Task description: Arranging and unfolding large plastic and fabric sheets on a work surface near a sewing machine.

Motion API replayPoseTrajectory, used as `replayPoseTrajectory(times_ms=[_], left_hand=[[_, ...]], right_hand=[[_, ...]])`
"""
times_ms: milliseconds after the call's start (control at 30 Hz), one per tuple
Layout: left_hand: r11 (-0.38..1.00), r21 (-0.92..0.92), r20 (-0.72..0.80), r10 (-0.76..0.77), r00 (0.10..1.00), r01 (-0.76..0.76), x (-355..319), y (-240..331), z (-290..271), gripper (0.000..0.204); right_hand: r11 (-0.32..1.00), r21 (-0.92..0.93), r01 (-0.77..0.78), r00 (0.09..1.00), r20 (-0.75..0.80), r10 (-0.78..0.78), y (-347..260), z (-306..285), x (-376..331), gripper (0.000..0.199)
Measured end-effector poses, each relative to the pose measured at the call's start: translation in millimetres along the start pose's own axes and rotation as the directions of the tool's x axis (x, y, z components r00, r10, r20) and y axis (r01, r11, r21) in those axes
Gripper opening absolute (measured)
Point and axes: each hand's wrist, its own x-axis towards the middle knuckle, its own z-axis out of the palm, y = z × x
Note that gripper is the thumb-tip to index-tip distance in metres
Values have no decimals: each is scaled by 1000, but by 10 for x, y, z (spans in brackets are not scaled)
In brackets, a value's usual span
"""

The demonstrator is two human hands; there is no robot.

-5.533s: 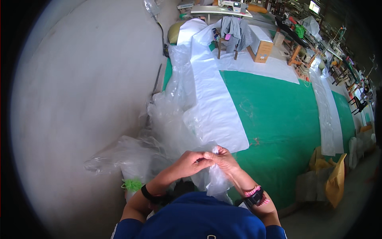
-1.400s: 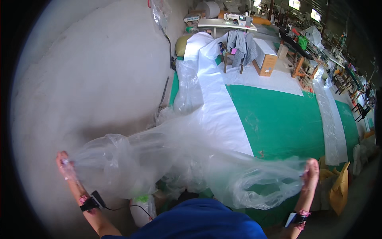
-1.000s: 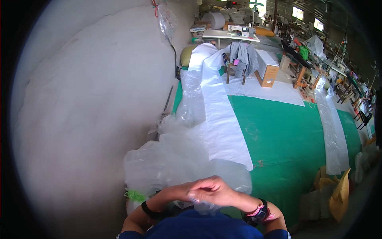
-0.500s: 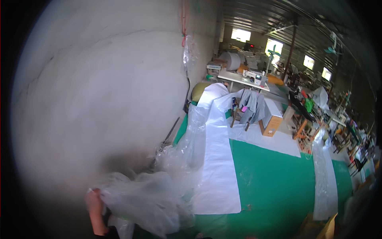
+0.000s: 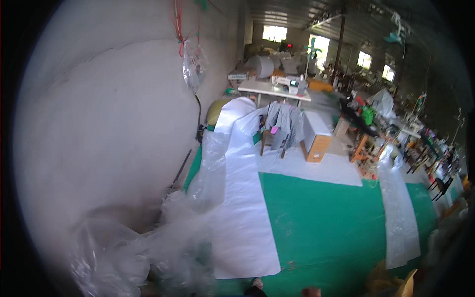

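Observation:
A crumpled, see-through plastic sheet spreads over the lower left, blurred and raised in folds near the wall. Neither my left hand nor its fingers can be made out there. Beside the sheet, a long white fabric strip lies over the green floor covering, running back to an olive-coloured roll. At the bottom edge shows a small skin-coloured patch, apparently my right hand. Its fingers are cut off by the frame, and nothing held by it can be seen.
A grey wall closes off the left side. Farther back stand a chair draped with grey clothing, a cardboard box and a sewing machine table. Another clear plastic strip lies right. A shoe shows below.
The left hand, earlier gripping the clear plastic sheet at lower left, has gone from sight. The sheet has spread leftward and down. The view has swung, shifting the room left.

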Motion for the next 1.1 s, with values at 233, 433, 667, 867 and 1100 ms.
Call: replayPoseTrajectory(times_ms=[233,433,667,867,1100], left_hand=[[461,695,685,-657,-314,552,310,1288,883,30],[919,237,753,-378,539,314,1194,2212,2339,29],[973,42,937,-117,328,228,2400,4018,4371,36],[879,-475,826,435,359,28,3728,5770,5756,44],[929,-353,917,321,237,107,5840,7766,5966,42]], right_hand=[[920,129,-370,924,-51,379,-941,-280,2545,18],[931,-13,-366,910,206,361,-1362,629,4192,20],[405,-824,395,892,450,46,121,332,5899,18],[839,-467,280,927,359,-109,-1349,-208,5726,18],[983,-163,-80,985,-166,53,-2311,-304,8007,14]])
